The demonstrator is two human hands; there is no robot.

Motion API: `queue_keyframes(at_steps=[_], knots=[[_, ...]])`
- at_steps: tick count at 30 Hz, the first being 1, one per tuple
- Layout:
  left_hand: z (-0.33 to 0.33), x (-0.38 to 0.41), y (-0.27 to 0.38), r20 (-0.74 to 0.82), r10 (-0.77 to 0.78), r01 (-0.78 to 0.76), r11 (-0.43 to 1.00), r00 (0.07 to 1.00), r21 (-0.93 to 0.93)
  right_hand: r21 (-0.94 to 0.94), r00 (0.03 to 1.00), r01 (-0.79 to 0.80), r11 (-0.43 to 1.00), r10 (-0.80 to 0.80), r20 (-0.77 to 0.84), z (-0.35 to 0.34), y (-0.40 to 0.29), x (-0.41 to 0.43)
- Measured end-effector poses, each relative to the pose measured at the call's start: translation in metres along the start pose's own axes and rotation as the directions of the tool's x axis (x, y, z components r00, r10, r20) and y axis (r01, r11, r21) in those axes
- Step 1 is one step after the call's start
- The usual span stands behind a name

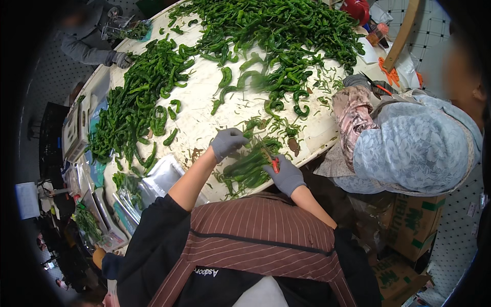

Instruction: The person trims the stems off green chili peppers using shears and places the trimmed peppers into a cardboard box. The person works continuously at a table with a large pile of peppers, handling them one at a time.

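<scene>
My left hand [229, 144], in a grey knit glove, has its fingertips on what looks like a green pepper, partly blurred. In my right hand [285, 174], also gloved in grey, are red-handled scissors [275, 165], their blades pointing up and left. Between and below the hands lies a small heap of long green peppers [245, 170] at the near table edge. Cut stems [282, 126] are scattered just beyond it. A wide pile of green peppers [268, 27] covers the far part of the white table [191, 96], and another pile [132, 103] runs along the left.
At the right, a co-worker with a patterned sleeve [353, 111] holds a cutting tool. Another person's gloved hand [122, 60] touches the left pile. Silvery plastic bags [165, 172] and bagged peppers [128, 188] lie near my left arm. Cardboard boxes [414, 226] stand at lower right.
</scene>
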State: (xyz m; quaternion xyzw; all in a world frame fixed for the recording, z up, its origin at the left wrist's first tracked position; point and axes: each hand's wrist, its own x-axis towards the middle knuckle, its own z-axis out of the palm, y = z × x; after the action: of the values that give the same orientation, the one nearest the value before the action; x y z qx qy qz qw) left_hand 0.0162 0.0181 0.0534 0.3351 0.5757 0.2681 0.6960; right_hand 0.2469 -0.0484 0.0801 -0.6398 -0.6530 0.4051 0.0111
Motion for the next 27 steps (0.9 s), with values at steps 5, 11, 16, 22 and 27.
queue_keyframes(at_steps=[5, 11, 16, 22, 27], knots=[[0.009, -0.006, -0.016, 0.010, -0.007, 0.008, 0.994, 1.000, -0.108, -0.062, 0.990, -0.077, 0.995, 0.084, 0.115, -0.001, -0.002, 0.002], [-0.047, -0.012, -0.027, -0.038, -0.064, 0.063, 0.998, 0.997, -0.023, -0.076, 0.988, -0.049, 0.996, 0.059, 0.141, 0.005, -0.003, 0.000], [-0.046, -0.010, -0.029, -0.106, 0.378, -0.261, 0.791, 0.920, 0.552, -0.047, 0.992, -0.046, 0.998, 0.050, 0.112, 0.006, -0.004, 0.005], [0.001, 0.031, -0.008, 0.025, 0.519, -0.349, 0.536, 0.854, 0.768, -0.018, 0.998, -0.047, 0.999, 0.047, 0.040, 0.001, -0.002, 0.000], [0.035, 0.042, -0.011, 0.184, 0.489, -0.408, 0.403, 0.853, 0.819, 0.029, 0.998, -0.053, 0.998, 0.054, -0.032, -0.003, 0.003, -0.002]])
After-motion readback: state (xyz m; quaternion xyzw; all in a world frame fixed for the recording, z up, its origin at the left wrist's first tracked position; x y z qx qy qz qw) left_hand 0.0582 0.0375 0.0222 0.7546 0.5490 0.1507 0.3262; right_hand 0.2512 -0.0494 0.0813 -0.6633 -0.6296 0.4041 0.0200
